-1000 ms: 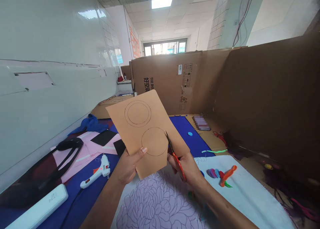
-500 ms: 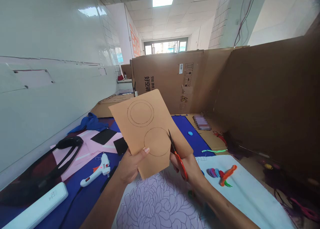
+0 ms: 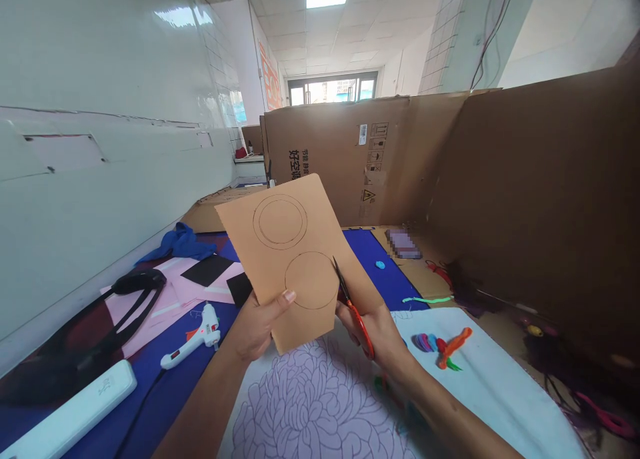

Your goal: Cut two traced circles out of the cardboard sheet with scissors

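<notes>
1. Shifted slightly left in our view since half a second ago: the flat, tan cardboard sheet (image 3: 300, 262) with round outlines drawn on it, and the orange-handled scissors with dark blades (image 3: 359, 325), moving together.
2. Our left hand (image 3: 257, 322) grips the sheet's lower left edge, thumb on top near the lower circle.
3. Our right hand (image 3: 377, 329) is closed around the scissors' handles; the blades lie at the lower circle's right side, above a cut running up from the sheet's bottom edge.
4. We hold the sheet tilted above a white cover printed with petal outlines (image 3: 305, 409), a double ring uncut at its upper left.
5. To our left on the blue table (image 3: 150, 415) lies a white plastic glue gun (image 3: 193, 342); to our right, a twisted orange strip (image 3: 456, 347) rests on the cover.
</notes>
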Motion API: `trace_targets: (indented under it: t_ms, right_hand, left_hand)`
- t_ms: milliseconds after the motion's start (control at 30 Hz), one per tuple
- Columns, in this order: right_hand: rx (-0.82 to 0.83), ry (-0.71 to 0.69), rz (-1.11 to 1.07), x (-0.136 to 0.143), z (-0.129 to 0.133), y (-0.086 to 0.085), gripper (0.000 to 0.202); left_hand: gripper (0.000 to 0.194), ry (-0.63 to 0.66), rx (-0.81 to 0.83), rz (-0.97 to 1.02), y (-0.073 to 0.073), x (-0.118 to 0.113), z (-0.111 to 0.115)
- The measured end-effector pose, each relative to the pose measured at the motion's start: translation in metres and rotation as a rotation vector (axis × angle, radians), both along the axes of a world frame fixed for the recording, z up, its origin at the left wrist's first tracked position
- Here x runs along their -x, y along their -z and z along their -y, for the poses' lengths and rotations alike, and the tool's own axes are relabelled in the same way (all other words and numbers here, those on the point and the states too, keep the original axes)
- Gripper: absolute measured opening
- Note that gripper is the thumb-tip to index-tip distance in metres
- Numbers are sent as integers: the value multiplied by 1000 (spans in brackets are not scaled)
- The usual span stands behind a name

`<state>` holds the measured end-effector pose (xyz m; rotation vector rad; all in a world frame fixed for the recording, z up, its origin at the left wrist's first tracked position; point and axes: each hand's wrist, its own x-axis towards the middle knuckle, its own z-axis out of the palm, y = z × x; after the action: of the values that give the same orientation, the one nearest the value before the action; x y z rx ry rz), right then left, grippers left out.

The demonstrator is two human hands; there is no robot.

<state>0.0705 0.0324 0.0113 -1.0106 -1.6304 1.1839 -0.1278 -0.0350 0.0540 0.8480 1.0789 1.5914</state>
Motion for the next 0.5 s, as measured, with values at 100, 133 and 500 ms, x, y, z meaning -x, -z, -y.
trace_targets:
  t_ms: [100,133,500]
  right_hand:
    - [17,-3,14,0,2,-3,26]
    - [24,-7,16,0,3,-4,25]
    - [83,-6,9,0,7,-8,17]
  left_hand:
    - [81,12,4,1,0,1,0]
    - [80,15,2,0,1,2,-1]
    - [76,59,-25,-17,5,5,-1]
